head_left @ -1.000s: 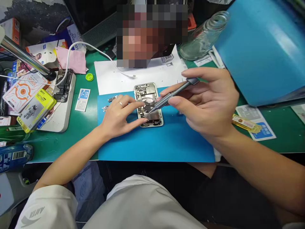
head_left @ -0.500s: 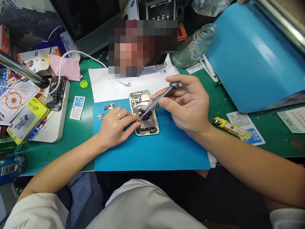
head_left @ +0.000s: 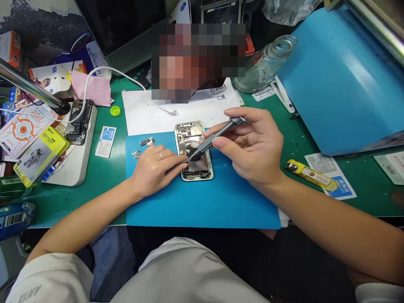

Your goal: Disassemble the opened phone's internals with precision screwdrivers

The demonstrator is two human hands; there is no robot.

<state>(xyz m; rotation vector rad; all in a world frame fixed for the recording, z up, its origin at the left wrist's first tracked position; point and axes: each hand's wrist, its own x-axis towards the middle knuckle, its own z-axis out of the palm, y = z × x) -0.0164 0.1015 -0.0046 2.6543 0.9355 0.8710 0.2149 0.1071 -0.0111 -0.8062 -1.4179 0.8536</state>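
An opened smartphone [head_left: 197,170] lies on the blue mat [head_left: 202,210], its inner parts and metal plates bare. My right hand [head_left: 259,145] grips a grey screwdriver [head_left: 210,143] slantwise over the phone, its tip pointing down-left to the phone's left edge. At that edge is my left hand [head_left: 156,168], thumb and index finger drawn together by the screwdriver tip; what they pinch, if anything, is too small to make out. Left of the phone, two small phone parts, a dark-and-silver one [head_left: 147,141] and a silver one [head_left: 136,154], rest on the mat.
A white cable [head_left: 126,80] runs onto white paper [head_left: 139,120] behind the phone. On the left are battery boxes [head_left: 41,155] and another opened phone [head_left: 78,122]. To the right are a yellow utility knife [head_left: 311,174], a glass jar [head_left: 265,63] and a large blue sheet [head_left: 347,80].
The whole view has shifted slightly, so everything sits a little further right. Both hands and the screwdriver keep nearly the same place at the phone's left edge.
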